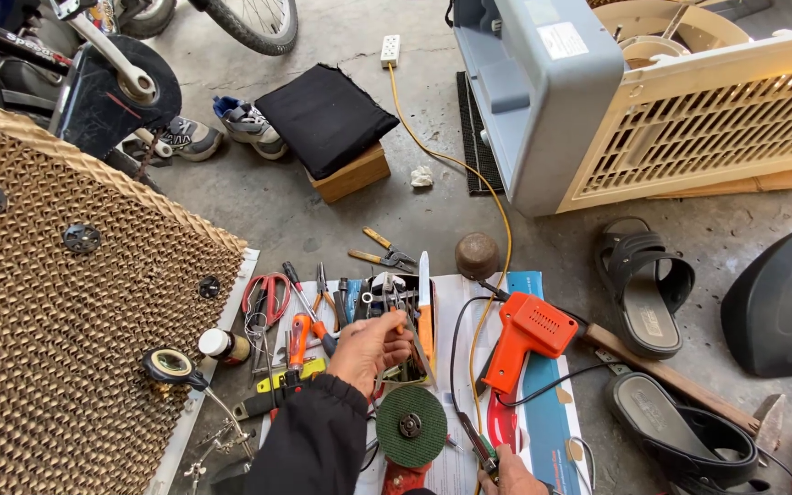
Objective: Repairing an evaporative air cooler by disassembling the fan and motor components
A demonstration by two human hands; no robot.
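Grey concrete floor (pixel 341 220), stained and cluttered, fills the view, with tools spread over printed paper sheets (pixel 543 412) laid on it.

Nearest, at the bottom edge, the right hand (pixel 509 474) is closed around a slim tool with a green-and-dark handle (pixel 478 447); only part of that hand shows. Just beside it lies a green grinding disc (pixel 411 425). The left hand (pixel 370 349), in a black sleeve (pixel 313 440), reaches into a small open tool tray (pixel 414 367), fingers curled over the tools there; whether it actually grips one I cannot tell. An orange-handled knife (pixel 424 316) rests along the tray's right side.

Left of the hand lie an orange-handled screwdriver (pixel 297 339), red-handled scissors (pixel 266 298) and a roll of tape (pixel 170 365). A brown honeycomb cooling pad (pixel 57 312) leans at far left. To the right sits an orange soldering gun (pixel 522 339), its cord looping over the paper, and beyond it black sandals (pixel 645 289).

Farther off, yellow-handled pliers (pixel 379 252) and a rounded brown object (pixel 477 254) lie on the floor. A yellow cable (pixel 469 170) runs to a white power strip (pixel 390 49). A black cushion on a wooden block (pixel 327 117), sneakers (pixel 249 124), a bicycle wheel (pixel 254 23) and a large air cooler (pixel 598 101) stand at the back.
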